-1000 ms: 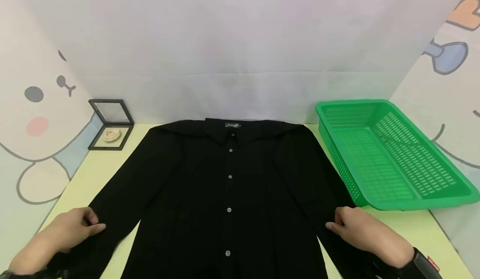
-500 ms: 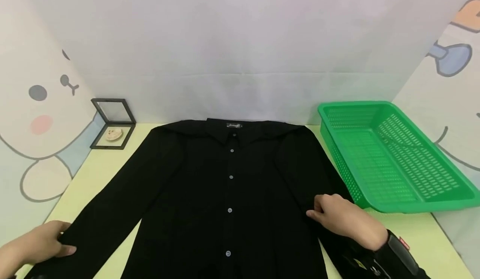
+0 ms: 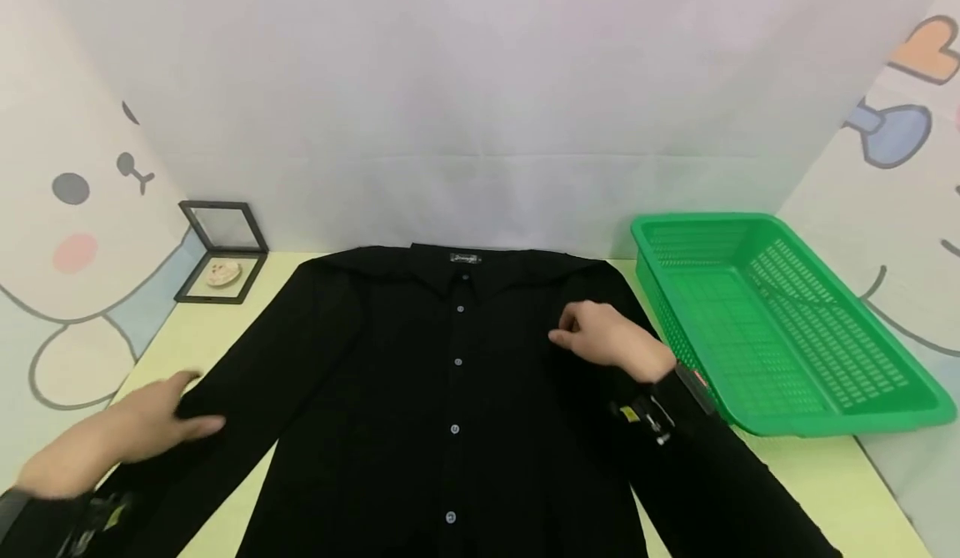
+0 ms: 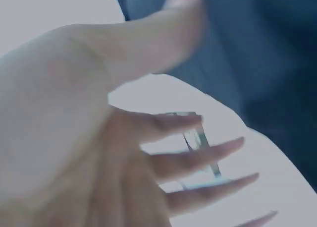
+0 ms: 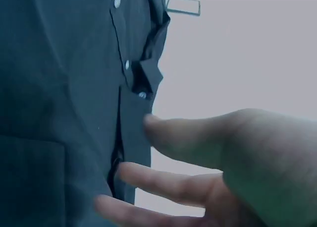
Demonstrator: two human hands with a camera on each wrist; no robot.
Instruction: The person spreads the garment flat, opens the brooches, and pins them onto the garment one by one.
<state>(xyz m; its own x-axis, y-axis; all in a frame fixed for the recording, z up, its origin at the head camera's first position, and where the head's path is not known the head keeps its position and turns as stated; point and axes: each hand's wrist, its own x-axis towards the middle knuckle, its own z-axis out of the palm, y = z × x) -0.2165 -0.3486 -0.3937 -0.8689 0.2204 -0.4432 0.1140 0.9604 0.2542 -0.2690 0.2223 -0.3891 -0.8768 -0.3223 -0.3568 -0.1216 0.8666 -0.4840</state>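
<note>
A black button-up shirt [image 3: 397, 391] lies spread flat, collar toward the back wall, its pale buttons running down the middle. My left hand [image 3: 138, 424] hovers by the sleeve on the left, thumb and fingers spread apart. The left wrist view shows its fingers [image 4: 198, 160] straight and holding nothing, with dark cloth beyond the thumb. Over the upper right of the shirt, near the shoulder, is my right hand [image 3: 603, 337]. In the right wrist view its thumb [image 5: 188, 135] and fingers are loosely extended and apart, with no cloth between them.
A green plastic basket [image 3: 795, 437] stands on the pale yellow table [image 3: 847, 483] at the right. Back left sits a small black hinged frame [image 3: 243, 279] with a pale round item [image 3: 223, 272] inside. White sheeting and cartoon-printed panels enclose the back and sides.
My right hand has moved from the right sleeve up and inward toward the shoulder. My left hand went down along the left sleeve, then back up, its fingers spreading. The shirt lies almost the same.
</note>
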